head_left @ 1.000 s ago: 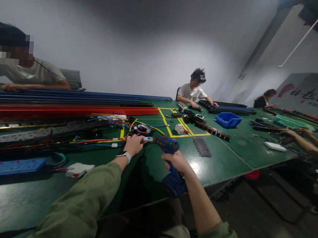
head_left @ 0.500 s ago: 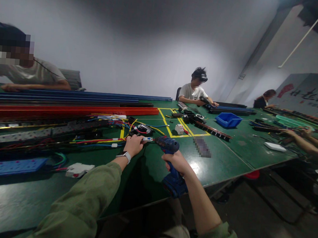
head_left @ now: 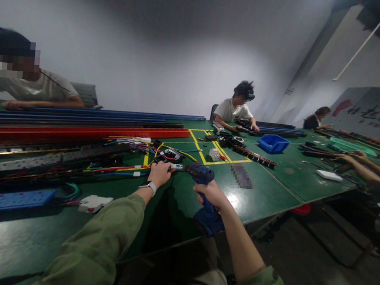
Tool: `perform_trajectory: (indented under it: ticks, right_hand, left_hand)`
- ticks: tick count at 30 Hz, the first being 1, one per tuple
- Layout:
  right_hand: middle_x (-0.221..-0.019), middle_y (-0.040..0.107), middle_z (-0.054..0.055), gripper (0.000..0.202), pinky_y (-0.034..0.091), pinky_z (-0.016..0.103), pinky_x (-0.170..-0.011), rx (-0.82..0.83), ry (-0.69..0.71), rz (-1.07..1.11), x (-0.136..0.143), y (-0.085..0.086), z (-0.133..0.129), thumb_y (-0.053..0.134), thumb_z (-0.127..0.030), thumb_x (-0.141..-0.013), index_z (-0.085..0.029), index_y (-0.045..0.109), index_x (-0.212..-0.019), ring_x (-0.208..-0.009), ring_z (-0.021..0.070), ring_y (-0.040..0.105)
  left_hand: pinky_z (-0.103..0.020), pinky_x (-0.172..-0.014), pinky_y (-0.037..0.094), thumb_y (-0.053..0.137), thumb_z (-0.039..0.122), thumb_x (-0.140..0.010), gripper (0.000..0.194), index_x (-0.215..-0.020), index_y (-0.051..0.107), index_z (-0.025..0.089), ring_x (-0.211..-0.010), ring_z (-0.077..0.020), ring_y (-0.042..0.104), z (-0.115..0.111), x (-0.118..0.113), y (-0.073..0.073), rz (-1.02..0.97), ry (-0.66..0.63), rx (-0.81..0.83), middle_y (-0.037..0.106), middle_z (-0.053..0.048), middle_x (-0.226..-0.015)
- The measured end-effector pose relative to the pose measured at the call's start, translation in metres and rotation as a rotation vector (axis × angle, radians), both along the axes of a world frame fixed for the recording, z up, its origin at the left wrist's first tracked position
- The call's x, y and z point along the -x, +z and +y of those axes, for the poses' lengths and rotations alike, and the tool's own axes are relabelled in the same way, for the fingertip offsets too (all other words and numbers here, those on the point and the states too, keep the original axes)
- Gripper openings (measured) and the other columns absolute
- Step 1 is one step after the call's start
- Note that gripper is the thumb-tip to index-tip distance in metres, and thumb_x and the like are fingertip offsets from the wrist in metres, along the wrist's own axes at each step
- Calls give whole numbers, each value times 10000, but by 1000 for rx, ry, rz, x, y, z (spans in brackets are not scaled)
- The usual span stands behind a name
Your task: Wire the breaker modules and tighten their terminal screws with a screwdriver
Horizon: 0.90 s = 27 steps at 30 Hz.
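Observation:
My right hand [head_left: 210, 194] is wrapped round the grip of a blue cordless drill [head_left: 203, 174], whose front end points left. Its tip is at or very near a small white-and-blue connector [head_left: 176, 166] that my left hand [head_left: 160, 174] pinches. Coloured wires [head_left: 118, 168] run leftward from beside my left hand to long dark strips. Just beyond that hand lies a black part with wires [head_left: 171, 154]. A white breaker block [head_left: 214, 154] sits on the green table [head_left: 258, 196], inside yellow tape lines.
Left of my arm are a blue socket strip [head_left: 14, 201] and another white breaker [head_left: 95, 203]. Red rails [head_left: 85, 132] and blue rails cross behind. A blue bin [head_left: 273, 143] and a copper-coloured strip [head_left: 254, 156] are to the right. Other people sit around, one opposite [head_left: 233, 111].
The person opposite has leaned forward, head and hands shifting slightly right and down. My hands, the drill and the connector have not visibly moved.

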State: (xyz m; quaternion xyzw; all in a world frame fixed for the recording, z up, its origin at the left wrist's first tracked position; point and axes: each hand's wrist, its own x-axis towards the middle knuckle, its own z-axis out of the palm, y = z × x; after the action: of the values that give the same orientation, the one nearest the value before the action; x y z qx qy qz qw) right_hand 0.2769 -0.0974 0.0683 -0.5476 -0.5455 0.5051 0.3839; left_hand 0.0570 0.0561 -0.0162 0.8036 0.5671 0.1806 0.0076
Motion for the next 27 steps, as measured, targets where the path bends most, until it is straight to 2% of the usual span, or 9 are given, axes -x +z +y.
perform_trajectory:
  ticks: [12, 27]
  right_hand:
    - [-417, 515, -41, 100, 368, 229, -404, 11, 0, 17, 0, -1, 1, 624, -246, -739, -192, 544, -712, -374, 120, 468]
    - [-411, 511, -49, 104, 370, 222, -409, -3, 6, 19, 0, -1, 0, 628, -243, -734, -190, 539, -723, -371, 115, 468]
  left_hand:
    - [-455, -954, 300, 489, 336, -922, 327, -1194, 654, 264, -1129, -315, 530, -1, -1, 3, 0, 6, 29, 703, -120, -1094]
    - [-445, -939, 296, 484, 361, -938, 312, -1178, 659, 264, -1106, -306, 534, 2, 1, -2, -2, -7, 4, 709, -112, -1082]
